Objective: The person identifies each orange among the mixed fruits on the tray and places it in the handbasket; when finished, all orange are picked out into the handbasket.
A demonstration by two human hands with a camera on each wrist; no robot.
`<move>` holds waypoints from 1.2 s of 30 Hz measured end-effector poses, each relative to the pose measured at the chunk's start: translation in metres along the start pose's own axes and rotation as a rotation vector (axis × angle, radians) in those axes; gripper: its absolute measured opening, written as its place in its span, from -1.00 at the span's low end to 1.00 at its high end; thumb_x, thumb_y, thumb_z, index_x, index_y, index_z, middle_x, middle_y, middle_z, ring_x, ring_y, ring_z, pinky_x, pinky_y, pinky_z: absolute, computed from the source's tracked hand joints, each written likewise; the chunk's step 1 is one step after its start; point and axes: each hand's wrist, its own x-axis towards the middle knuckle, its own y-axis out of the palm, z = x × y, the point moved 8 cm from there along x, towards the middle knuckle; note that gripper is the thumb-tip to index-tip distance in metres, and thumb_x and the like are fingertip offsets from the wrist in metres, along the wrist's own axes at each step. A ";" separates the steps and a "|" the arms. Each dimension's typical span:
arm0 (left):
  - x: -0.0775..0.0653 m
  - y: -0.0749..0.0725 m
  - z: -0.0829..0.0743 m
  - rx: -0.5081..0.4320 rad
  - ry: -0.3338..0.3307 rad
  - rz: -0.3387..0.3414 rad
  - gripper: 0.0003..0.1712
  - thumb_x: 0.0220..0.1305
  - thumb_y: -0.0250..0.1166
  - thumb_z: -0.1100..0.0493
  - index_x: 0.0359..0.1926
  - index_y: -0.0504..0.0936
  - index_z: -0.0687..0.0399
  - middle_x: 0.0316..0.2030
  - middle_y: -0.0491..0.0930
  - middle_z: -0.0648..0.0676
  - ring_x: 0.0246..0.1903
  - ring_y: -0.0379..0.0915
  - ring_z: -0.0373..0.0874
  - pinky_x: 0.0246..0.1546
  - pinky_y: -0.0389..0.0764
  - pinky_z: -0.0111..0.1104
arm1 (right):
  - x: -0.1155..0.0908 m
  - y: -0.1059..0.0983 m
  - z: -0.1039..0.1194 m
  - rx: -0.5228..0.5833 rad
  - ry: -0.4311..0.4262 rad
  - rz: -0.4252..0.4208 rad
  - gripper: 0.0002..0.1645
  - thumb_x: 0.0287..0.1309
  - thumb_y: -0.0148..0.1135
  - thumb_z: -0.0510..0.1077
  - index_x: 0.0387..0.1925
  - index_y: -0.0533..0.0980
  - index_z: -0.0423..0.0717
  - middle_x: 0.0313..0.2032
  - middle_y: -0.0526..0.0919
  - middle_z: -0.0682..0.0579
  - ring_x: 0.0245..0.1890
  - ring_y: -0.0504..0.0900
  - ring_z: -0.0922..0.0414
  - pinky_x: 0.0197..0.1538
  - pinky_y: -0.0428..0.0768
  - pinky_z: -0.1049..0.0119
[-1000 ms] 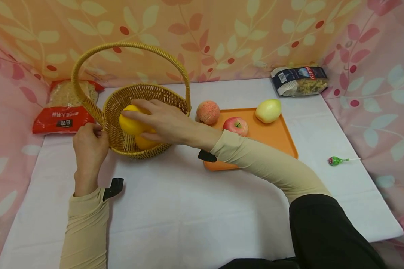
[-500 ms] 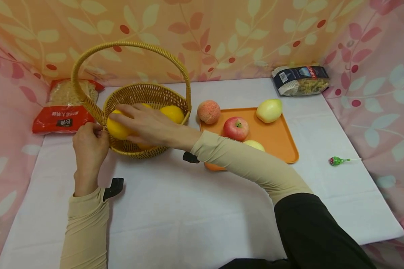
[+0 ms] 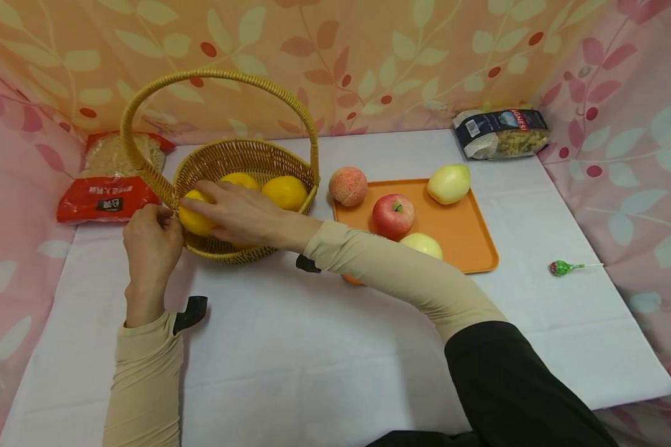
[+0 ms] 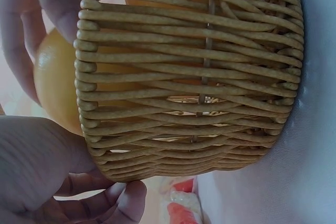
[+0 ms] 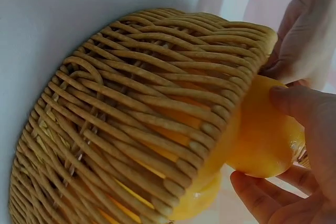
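A wicker basket (image 3: 218, 157) with a tall arched handle stands at the left of the table. My left hand (image 3: 153, 245) pinches its rim at the left, by the handle's foot. Over the basket's left side, my right hand (image 3: 243, 214) grips a yellow lemon (image 3: 194, 215) between thumb and fingers. In the right wrist view this lemon (image 5: 265, 129) sits at the rim, with the thumb on one side and fingertips on the other. Two more lemons (image 3: 286, 192) lie further back in the basket, and part of another shows below the right hand.
An orange tray (image 3: 464, 242) to the right holds a red apple (image 3: 393, 216) and two pale yellow-green fruits (image 3: 448, 184). A rough pinkish ball (image 3: 348, 186) sits at its corner. Bags of dry food (image 3: 112, 192) (image 3: 501, 134) stand at the back, a lollipop (image 3: 561, 267) far right.
My right hand has moved left with the lemon, from the basket's middle to its left side, uncovering the lemons behind. My left hand has stayed at the rim.
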 end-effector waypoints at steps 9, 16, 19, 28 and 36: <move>0.000 0.000 0.000 0.002 -0.001 -0.001 -0.66 0.25 0.09 0.29 -0.16 0.60 0.56 -0.28 0.54 0.46 -0.22 0.43 0.35 -0.13 0.38 0.09 | 0.007 0.013 -0.002 -0.026 0.029 0.047 -0.36 0.36 0.04 0.07 0.42 0.20 0.14 0.34 0.34 -0.06 0.18 0.52 0.02 0.23 0.49 0.24; 0.001 0.001 0.001 0.013 -0.010 0.014 -0.66 0.26 0.09 0.28 -0.14 0.59 0.56 -0.27 0.54 0.45 -0.22 0.43 0.33 -0.16 0.37 0.06 | 0.013 0.020 -0.001 -0.023 0.037 0.021 -0.46 0.39 -0.02 0.04 0.37 0.29 0.20 0.24 0.42 -0.03 0.03 0.56 0.04 0.07 0.55 0.29; 0.001 0.001 0.001 0.010 -0.005 0.013 -0.66 0.26 0.09 0.28 -0.14 0.60 0.56 -0.27 0.54 0.45 -0.23 0.43 0.33 -0.17 0.37 0.05 | 0.014 0.024 -0.001 -0.028 0.038 0.044 -0.49 0.41 -0.06 -0.01 0.35 0.30 0.20 0.20 0.43 -0.02 -0.01 0.55 0.05 0.03 0.57 0.30; 0.001 -0.001 0.000 0.017 -0.018 0.023 -0.65 0.27 0.08 0.28 -0.12 0.59 0.55 -0.25 0.55 0.45 -0.21 0.44 0.32 -0.16 0.38 0.02 | 0.014 0.028 -0.002 -0.052 0.041 0.135 -0.40 0.30 -0.01 -0.18 0.35 0.26 0.19 0.18 0.43 0.01 0.02 0.55 0.06 0.11 0.55 0.30; 0.001 0.000 0.000 0.024 -0.030 0.036 -0.65 0.27 0.08 0.28 -0.12 0.59 0.54 -0.25 0.55 0.45 -0.21 0.44 0.30 -0.19 0.36 -0.06 | 0.014 0.029 -0.003 -0.043 0.040 0.145 -0.34 0.24 0.05 -0.21 0.36 0.26 0.19 0.19 0.43 0.01 0.01 0.55 0.06 0.14 0.54 0.29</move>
